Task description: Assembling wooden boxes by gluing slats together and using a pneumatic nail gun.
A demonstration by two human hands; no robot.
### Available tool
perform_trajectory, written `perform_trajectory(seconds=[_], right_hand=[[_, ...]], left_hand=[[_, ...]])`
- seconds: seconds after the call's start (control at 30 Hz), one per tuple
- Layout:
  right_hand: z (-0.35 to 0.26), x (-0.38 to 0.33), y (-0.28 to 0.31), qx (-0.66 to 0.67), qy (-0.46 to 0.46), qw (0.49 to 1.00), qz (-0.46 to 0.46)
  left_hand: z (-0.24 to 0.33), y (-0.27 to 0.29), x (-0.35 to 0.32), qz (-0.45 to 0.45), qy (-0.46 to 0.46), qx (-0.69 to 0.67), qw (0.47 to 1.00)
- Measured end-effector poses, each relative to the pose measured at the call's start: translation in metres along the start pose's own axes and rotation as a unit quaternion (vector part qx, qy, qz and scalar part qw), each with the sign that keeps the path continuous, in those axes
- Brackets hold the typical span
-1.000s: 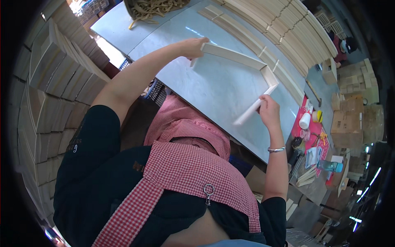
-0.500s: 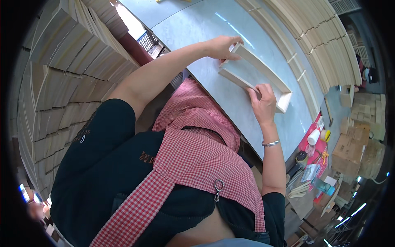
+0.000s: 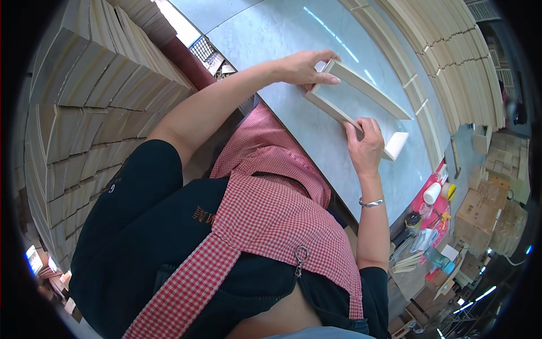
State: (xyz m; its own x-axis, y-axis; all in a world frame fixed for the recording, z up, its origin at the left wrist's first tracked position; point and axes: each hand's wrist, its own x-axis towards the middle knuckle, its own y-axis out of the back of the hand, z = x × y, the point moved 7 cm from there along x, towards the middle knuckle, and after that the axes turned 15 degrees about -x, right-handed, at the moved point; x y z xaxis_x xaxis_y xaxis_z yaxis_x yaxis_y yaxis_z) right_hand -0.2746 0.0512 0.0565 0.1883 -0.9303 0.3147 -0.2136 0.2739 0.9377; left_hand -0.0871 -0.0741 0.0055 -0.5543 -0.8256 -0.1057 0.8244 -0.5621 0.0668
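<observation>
A pale wooden frame [image 3: 372, 91], long and narrow, lies on the grey-blue tabletop [image 3: 288, 116]. My left hand [image 3: 305, 69] is closed round its far-left end, thumb and fingers at the short end piece. The nearer long strip [image 3: 330, 106] meets that end. My right hand [image 3: 366, 144] pinches this strip between thumb and fingers, towards its right end. Just past my right hand stands the other short end piece [image 3: 397, 145]; a gap separates it from the tip of the farther long strip.
Assembled wooden pieces [image 3: 415, 85] line the table's far side, beside a long stack of strips [image 3: 451, 62]. Stacked boards [image 3: 84, 85] rise at left. At right are a white bottle [image 3: 432, 193], tape roll [image 3: 449, 191], blue-capped bottle [image 3: 439, 260] and cardboard boxes [image 3: 480, 212].
The nearer strip has closed up against the end at my left hand. At the right, a gap has opened between the farther strip and its end piece. My right hand has shifted slightly right.
</observation>
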Motion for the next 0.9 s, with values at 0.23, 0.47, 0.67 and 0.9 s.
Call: perform_trajectory(seconds=[0.23,0.47,0.67,0.9], right_hand=[[0.003,0.003,0.000,-0.002,-0.006,1.000,-0.013],[0.027,-0.009,0.001,0.005,-0.028,0.999,-0.027],[0.096,-0.052,0.059,-0.018,-0.134,0.985,0.111],[0.177,-0.069,0.026,0.113,-0.259,0.955,-0.089]], left_hand=[[0.003,0.005,-0.004,-0.138,0.006,0.007,0.990],[0.011,-0.001,-0.009,-0.106,-0.092,0.118,0.983],[0.012,-0.002,-0.009,-0.090,-0.094,0.123,0.984],[0.014,0.000,-0.005,-0.080,-0.080,0.127,0.985]])
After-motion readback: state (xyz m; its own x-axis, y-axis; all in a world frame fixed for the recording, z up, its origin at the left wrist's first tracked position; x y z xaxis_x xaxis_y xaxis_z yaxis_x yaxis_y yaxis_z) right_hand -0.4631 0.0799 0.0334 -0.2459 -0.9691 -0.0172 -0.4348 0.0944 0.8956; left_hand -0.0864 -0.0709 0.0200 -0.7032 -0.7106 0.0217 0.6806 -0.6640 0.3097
